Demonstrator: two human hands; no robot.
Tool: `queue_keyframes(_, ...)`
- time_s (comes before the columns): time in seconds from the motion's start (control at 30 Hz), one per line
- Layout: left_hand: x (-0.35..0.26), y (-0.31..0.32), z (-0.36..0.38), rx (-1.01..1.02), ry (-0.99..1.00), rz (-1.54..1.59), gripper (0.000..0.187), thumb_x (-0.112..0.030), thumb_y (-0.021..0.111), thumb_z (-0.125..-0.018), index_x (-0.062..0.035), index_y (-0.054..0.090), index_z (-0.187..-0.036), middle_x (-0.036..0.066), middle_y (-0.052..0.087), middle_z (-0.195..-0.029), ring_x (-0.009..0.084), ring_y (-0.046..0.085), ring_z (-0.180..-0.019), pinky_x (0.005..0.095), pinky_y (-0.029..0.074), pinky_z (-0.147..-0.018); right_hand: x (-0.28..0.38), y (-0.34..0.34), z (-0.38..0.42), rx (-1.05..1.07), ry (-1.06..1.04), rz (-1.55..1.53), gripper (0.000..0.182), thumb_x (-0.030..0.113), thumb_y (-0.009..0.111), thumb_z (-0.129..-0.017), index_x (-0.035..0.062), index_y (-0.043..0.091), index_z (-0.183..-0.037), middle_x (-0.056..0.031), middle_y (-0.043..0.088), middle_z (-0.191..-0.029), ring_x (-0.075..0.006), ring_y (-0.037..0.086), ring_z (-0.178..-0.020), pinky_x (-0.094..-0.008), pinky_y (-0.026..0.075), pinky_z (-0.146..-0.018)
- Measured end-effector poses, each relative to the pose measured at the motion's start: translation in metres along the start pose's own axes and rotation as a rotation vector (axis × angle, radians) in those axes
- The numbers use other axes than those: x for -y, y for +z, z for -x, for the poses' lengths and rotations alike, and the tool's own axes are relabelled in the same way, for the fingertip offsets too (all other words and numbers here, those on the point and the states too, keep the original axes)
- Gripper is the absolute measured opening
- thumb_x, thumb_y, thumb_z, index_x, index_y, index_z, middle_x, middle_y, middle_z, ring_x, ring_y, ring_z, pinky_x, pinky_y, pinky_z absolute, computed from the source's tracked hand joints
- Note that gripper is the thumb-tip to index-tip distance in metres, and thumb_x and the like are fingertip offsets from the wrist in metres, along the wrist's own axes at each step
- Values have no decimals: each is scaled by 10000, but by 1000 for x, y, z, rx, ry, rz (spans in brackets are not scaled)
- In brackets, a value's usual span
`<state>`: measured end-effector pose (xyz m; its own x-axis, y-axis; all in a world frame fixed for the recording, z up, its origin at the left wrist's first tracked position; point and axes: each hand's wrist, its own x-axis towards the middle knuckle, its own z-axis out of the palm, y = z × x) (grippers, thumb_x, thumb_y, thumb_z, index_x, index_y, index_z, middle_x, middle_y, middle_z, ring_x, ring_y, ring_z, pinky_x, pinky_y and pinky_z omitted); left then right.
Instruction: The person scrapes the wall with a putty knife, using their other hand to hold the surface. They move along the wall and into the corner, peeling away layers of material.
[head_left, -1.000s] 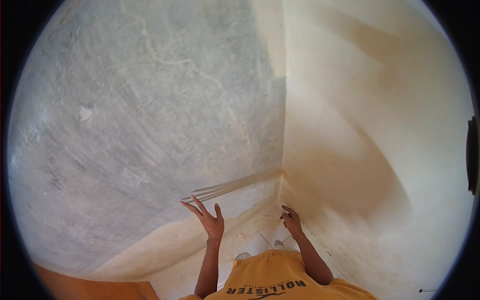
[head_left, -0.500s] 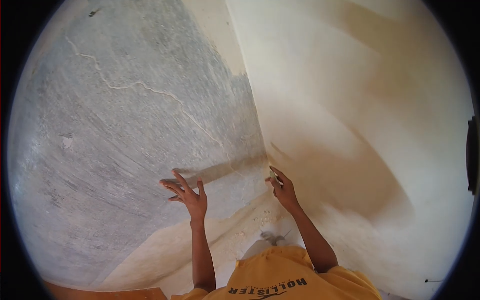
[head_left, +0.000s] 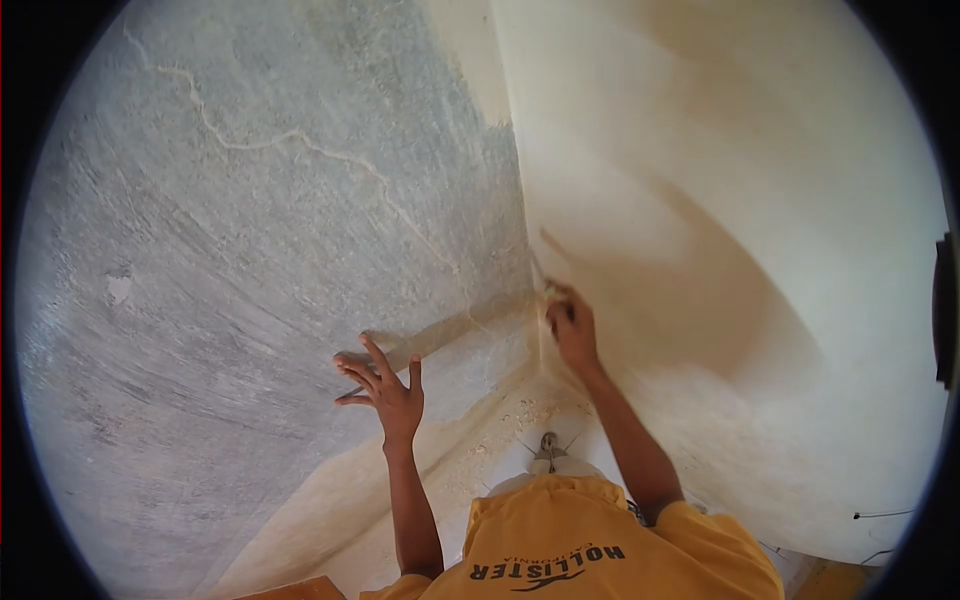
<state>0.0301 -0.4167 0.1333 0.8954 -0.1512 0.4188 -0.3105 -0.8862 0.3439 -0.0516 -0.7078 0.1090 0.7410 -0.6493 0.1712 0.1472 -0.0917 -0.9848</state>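
Note:
Fingers spread, my left hand (head_left: pixel 396 402) is at the lower part of a grey, scuffed wall (head_left: pixel 260 220); its fingertips seem to rest on the surface. My right hand (head_left: pixel 573 330) is closed around a slim tool (head_left: pixel 549 292) with a pale part showing near the fingers. It is at the corner where the grey wall meets a cream wall (head_left: pixel 650 150). The fist hides most of the tool, and blur obscures its kind. A pale, jagged crack line (head_left: pixel 330 153) runs down the grey wall toward the corner.
Small crumbs (head_left: pixel 530 410) lie on the floor below the corner, near my foot (head_left: pixel 547 443). An orange edge (head_left: pixel 300 590) shows at lower left. A dark object (head_left: pixel 943 310) is at the right edge, with a thin wire (head_left: pixel 885 515) lower down.
My right hand has moved up along the corner with the tool. My left hand stays spread by the grey wall. The view has shifted slightly, showing more of the foot and floor crumbs.

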Motion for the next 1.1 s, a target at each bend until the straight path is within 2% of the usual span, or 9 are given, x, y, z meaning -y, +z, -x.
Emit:
queue_keyframes(0.07,8,-2,7,34,18,16,910,-531,575,-1010,-173,58,-1668,399,-181,-1617,577,-181,-1499,853,-157,-979,40,-1,-21,-4,42,-30,328,139,590,-1021,81,657,-1337,26,523,-677,-61,448,-609,-259,405,-579)
queue_keyframes(0.17,14,3,6,44,49,13,897,-527,583,-1006,-196,76,-1669,406,-177,-1613,585,-183,-1495,858,-163,-966,71,15,-39,-5,-123,-74,344,158,551,-1048,72,623,-1373,51,480,-671,-28,395,-585,-216,335,-512)
queue_keyframes(0.27,15,6,7,46,39,9,882,-521,588,-1004,-204,103,-1668,419,-161,-1610,590,-180,-1493,862,-162,-960,92,33,-46,-78,-266,100,342,130,607,-1006,59,647,-1338,-2,522,-682,-67,442,-621,-269,417,-596)
queue_keyframes(0.47,21,11,7,82,24,-86,934,-572,591,-986,-210,68,-1670,391,-163,-1626,567,-188,-1503,877,-124,-968,129,59,-50,-159,-423,243,341,95,603,-985,37,649,-1318,-184,731,-963,-221,690,-787,-323,526,-783)
queue_keyframes(0.57,24,18,7,55,22,-119,930,-584,581,-986,-211,74,-1670,390,-166,-1626,560,-191,-1505,879,-116,-968,137,58,-68,-215,-541,255,357,80,602,-975,35,643,-1328,-219,737,-1117,-294,738,-924,-336,536,-857)
queue_keyframes(0.67,24,21,6,57,-1,-154,925,-585,577,-987,-206,82,-1670,388,-175,-1624,553,-204,-1505,876,-126,-967,143,55,-80,-213,-453,258,367,78,598,-975,27,637,-1336,-221,730,-1153,-291,742,-981,-339,540,-879)
queue_keyframes(0.77,31,32,7,-45,58,-157,881,-589,554,-992,-174,161,-1662,439,-116,-1605,569,-179,-1505,878,-155,-939,134,63,-79,-270,-613,278,371,61,589,-978,19,634,-1343,-223,721,-1188,-305,740,-1010,-343,541,-894)
queue_keyframes(0.97,34,41,7,-133,93,-214,891,-576,583,-983,-162,174,-1659,440,-158,-1595,536,-269,-1489,873,-168,-939,148,59,-86,-224,-485,187,383,22,580,-974,1,625,-1354,-217,709,-1242,-319,713,-1116,-342,522,-966)
queue_keyframes(1.1,33,51,8,-174,80,-315,948,-581,569,-993,-162,48,-1666,416,-220,-1593,580,-258,-1471,863,-148,-972,139,57,-77,-199,-577,193,399,13,579,-972,-9,611,-1369,-227,697,-1262,-320,687,-1183,-342,508,-1004)
